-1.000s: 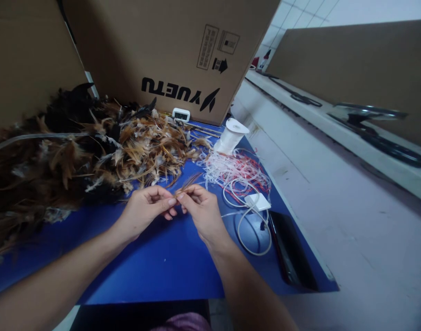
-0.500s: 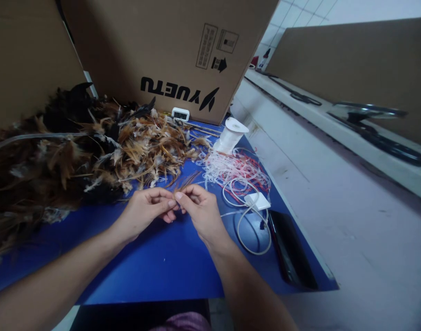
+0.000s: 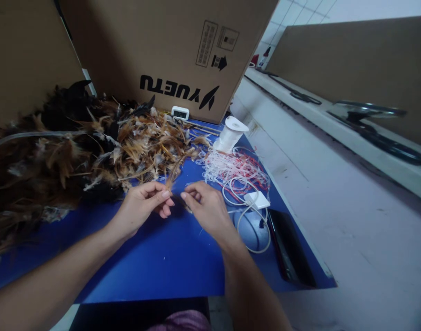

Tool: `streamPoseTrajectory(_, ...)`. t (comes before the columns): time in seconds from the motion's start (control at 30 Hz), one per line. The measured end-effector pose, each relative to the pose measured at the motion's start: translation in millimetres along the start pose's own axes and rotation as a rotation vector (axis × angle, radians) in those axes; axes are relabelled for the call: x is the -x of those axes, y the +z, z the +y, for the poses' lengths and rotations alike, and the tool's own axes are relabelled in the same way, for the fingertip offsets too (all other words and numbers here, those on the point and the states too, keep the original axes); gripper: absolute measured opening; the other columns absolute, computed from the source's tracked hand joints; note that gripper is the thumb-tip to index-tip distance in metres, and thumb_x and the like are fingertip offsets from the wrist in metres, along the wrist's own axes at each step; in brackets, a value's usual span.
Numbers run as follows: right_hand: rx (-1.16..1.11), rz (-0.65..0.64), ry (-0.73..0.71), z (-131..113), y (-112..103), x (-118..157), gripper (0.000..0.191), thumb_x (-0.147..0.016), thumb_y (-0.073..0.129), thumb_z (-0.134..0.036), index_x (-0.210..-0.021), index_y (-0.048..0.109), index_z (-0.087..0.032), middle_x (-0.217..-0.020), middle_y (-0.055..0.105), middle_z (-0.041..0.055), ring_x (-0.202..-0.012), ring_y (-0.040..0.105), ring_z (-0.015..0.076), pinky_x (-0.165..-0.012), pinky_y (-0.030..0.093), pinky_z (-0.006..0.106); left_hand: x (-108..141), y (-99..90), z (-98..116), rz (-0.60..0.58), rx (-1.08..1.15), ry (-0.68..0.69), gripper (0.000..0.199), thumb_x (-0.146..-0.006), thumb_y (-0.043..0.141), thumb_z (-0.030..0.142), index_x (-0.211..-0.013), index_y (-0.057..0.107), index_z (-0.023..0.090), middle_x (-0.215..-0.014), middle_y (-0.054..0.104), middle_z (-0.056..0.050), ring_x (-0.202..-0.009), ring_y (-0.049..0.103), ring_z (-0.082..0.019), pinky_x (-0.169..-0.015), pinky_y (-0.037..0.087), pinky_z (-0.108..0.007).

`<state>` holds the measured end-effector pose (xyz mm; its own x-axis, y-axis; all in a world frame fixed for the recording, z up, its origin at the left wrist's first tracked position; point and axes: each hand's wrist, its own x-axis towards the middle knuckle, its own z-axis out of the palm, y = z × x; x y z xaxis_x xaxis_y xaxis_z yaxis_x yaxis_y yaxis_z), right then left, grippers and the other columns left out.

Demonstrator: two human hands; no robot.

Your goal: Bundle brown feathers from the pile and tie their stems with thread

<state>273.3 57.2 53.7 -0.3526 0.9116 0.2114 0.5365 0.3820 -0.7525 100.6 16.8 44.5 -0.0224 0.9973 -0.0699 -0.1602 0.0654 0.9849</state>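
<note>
Over the blue table [image 3: 151,266], my left hand [image 3: 144,202] pinches a small brown feather [image 3: 170,180] between thumb and index finger; its thin tip points up. Just to the right, my right hand [image 3: 205,204] is closed, thumb against index finger, with something dark and blurred near its fingertips that I cannot make out. A small gap separates the two hands. Beyond my left hand spreads a big heap of brown and black feathers [image 3: 141,147].
A white spool [image 3: 229,135] stands behind tangled white and red strings [image 3: 231,170]. Right of my right hand lie a white adapter [image 3: 257,200] with a looped cable and a black phone-like object [image 3: 291,248]. A cardboard box [image 3: 155,46] and small white display [image 3: 180,113] stand behind.
My hands, which met at the fingertips around the feathers, have moved apart. The right hand has shifted slightly right, while the left still pinches a feather.
</note>
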Motion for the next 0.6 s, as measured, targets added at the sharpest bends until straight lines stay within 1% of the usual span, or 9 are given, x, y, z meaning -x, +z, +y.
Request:
streamPoseTrajectory(0.07, 0.291, -0.088, -0.025, 1.9, -3.8, 1.1, 0.006, -0.079, 0.064, -0.024, -0.079, 0.063, -0.018, -0.083, 0.065, 0.0048, -0.081, 0.058, 0.0186, -0.074, 0.043, 0.031, -0.9, -0.9, 0.0, 0.021, 0.002, 0.01, 0.016, -0.079, 0.067, 0.029, -0.074, 0.065, 0.013, -0.065, 0.068, -0.001, -0.05, 0.06, -0.009, -0.049, 0.051, -0.02)
streamPoseTrajectory(0.13, 0.458, -0.194, -0.024, 2.0, -4.9, 2.4, 0.008, -0.078, 0.066, -0.024, -0.078, 0.063, -0.017, -0.085, 0.066, 0.0068, -0.083, 0.059, 0.0207, -0.074, 0.042, 0.032, -2.1, -1.5, -0.6, 0.037, 0.007, 0.016, 0.015, -0.078, 0.068, 0.028, -0.075, 0.065, 0.013, -0.065, 0.068, -0.001, -0.049, 0.059, -0.009, -0.05, 0.05, -0.02)
streamPoseTrajectory(0.23, 0.547, -0.311, -0.015, 0.1, -3.9, 3.8, 0.005, -0.082, 0.059, -0.018, -0.079, 0.062, -0.017, -0.085, 0.068, 0.0075, -0.081, 0.062, 0.021, -0.07, 0.04, 0.031, -3.2, -1.6, -1.0, 0.066, 0.032, 0.009, 0.015, -0.076, 0.07, 0.027, -0.076, 0.066, 0.013, -0.066, 0.069, -0.002, -0.05, 0.059, -0.009, -0.05, 0.05, -0.02)
streamPoseTrajectory(0.33, 0.546, -0.357, -0.014, -0.5, -2.3, 3.8, 0.012, -0.084, 0.052, -0.014, -0.078, 0.061, -0.017, -0.085, 0.068, 0.0083, -0.081, 0.063, 0.0209, -0.068, 0.039, 0.03, -3.4, -1.4, 0.3, 0.087, 0.063, -0.024, 0.017, -0.075, 0.072, 0.028, -0.076, 0.067, 0.012, -0.067, 0.07, -0.003, -0.05, 0.059, -0.009, -0.05, 0.05, -0.02)
streamPoseTrajectory(0.4, 0.496, -0.332, -0.011, 1.3, -1.4, 2.8, 0.012, -0.084, 0.051, -0.013, -0.077, 0.06, -0.017, -0.083, 0.068, 0.0082, -0.079, 0.062, 0.02, -0.067, 0.038, 0.03, -3.2, -0.9, 1.6, 0.086, 0.088, -0.053, 0.017, -0.074, 0.073, 0.028, -0.076, 0.067, 0.012, -0.067, 0.07, -0.003, -0.05, 0.059, -0.009, -0.05, 0.05, -0.02)
streamPoseTrajectory(0.47, 0.359, -0.248, 0.012, 4.8, -0.7, 0.9, 0.012, -0.083, 0.051, -0.013, -0.076, 0.059, -0.018, -0.078, 0.066, 0.0055, -0.072, 0.06, 0.0172, -0.064, 0.038, 0.028, -2.9, -0.2, 2.6, 0.081, 0.118, -0.083, 0.018, -0.072, 0.074, 0.028, -0.075, 0.067, 0.012, -0.066, 0.07, -0.003, -0.05, 0.059, -0.008, -0.049, 0.05, -0.019)
streamPoseTrajectory(0.53, 0.121, -0.131, 0.055, 8.0, -0.6, -1.6, 0.011, -0.083, 0.051, -0.017, -0.074, 0.058, -0.019, -0.068, 0.062, 0.001, -0.063, 0.057, 0.014, -0.059, 0.038, 0.026, -2.3, 0.7, 3.1, 0.083, 0.15, -0.113, 0.019, -0.071, 0.075, 0.028, -0.076, 0.067, 0.012, -0.066, 0.07, -0.003, -0.049, 0.059, -0.008, -0.049, 0.049, -0.019)
streamPoseTrajectory(0.6, -0.177, -0.047, 0.109, 8.6, -0.7, -4.0, 0.01, -0.082, 0.054, -0.022, -0.073, 0.056, -0.019, -0.06, 0.058, -0.0026, -0.054, 0.052, 0.0113, -0.053, 0.038, 0.024, -1.5, 1.5, 2.9, 0.083, 0.178, -0.144, 0.02, -0.07, 0.076, 0.027, -0.076, 0.067, 0.012, -0.065, 0.07, -0.003, -0.049, 0.059, -0.008, -0.049, 0.049, -0.018)
